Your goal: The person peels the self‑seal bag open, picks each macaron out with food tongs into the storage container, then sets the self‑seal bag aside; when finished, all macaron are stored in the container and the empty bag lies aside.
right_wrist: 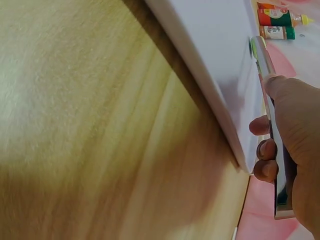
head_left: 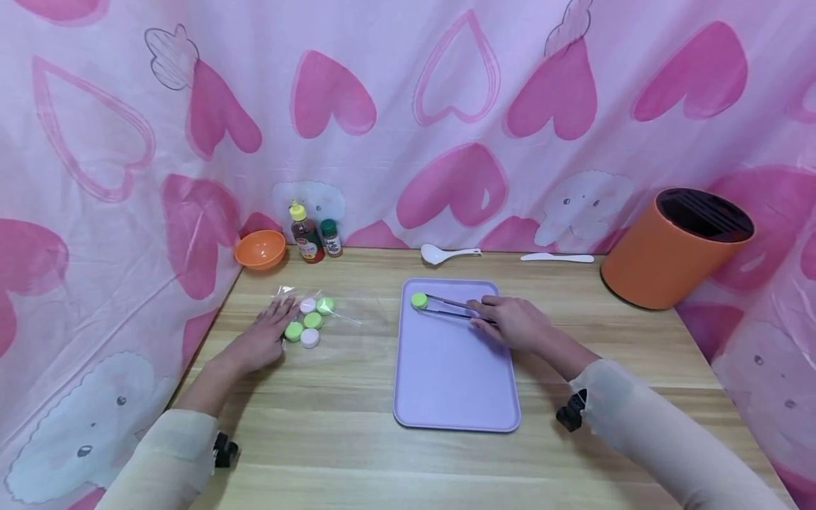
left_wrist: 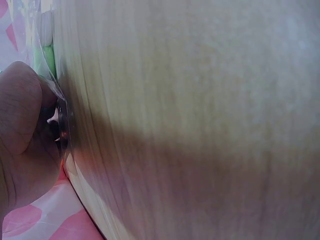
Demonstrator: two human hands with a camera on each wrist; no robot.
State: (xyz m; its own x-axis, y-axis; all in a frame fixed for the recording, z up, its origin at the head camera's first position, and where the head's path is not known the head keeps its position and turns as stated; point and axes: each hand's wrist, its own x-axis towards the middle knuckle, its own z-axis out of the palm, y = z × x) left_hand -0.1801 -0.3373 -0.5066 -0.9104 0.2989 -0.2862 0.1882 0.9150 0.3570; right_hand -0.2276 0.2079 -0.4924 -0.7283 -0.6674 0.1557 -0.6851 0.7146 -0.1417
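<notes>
My right hand (head_left: 513, 322) grips a pair of metal tongs (head_left: 449, 314) over the lavender tray (head_left: 455, 382). The tong tips are around a green macaron (head_left: 418, 301) at the tray's upper left. In the right wrist view, the fingers and thumb wrap the tongs (right_wrist: 281, 175). My left hand (head_left: 264, 333) rests on the left edge of a clear plastic bag (head_left: 357, 319), fingers stretched out. Beside those fingers, several green macarons (head_left: 312, 321) and pale pink macarons (head_left: 309, 338) lie grouped within the bag's outline. The left wrist view shows this hand (left_wrist: 25, 135) low against the table.
Along the back stand an orange bowl (head_left: 260, 250), a yellow-capped sauce bottle (head_left: 307, 237) and a green-capped spice jar (head_left: 331, 239). A white ladle (head_left: 440, 255) and white knife (head_left: 557, 258) lie there too. An orange knife block (head_left: 669, 251) stands back right, before a pink heart-print curtain (head_left: 446, 71).
</notes>
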